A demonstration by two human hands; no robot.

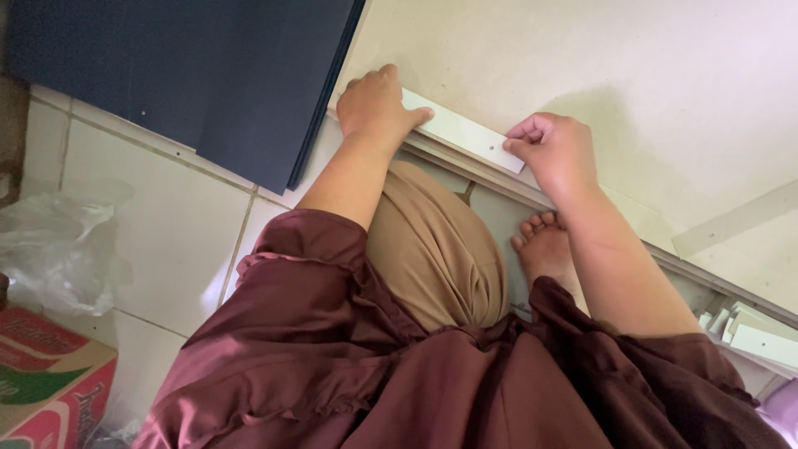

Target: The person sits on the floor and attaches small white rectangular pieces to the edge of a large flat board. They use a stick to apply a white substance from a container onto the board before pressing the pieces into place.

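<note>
left hand [376, 106] curled palm-down, right hand [555, 150] fingers pinched, forearms extended

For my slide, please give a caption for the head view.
Both hands, left and right, hold a white strip against a beige board.

The person wears a maroon satin top with ruffled short sleeves, tan trousers and no shoes.

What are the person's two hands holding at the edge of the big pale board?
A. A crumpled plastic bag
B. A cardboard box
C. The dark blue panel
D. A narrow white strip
D: the left hand presses one end of the narrow white strip and the right hand pinches the other end, along the edge of the pale board.
</note>
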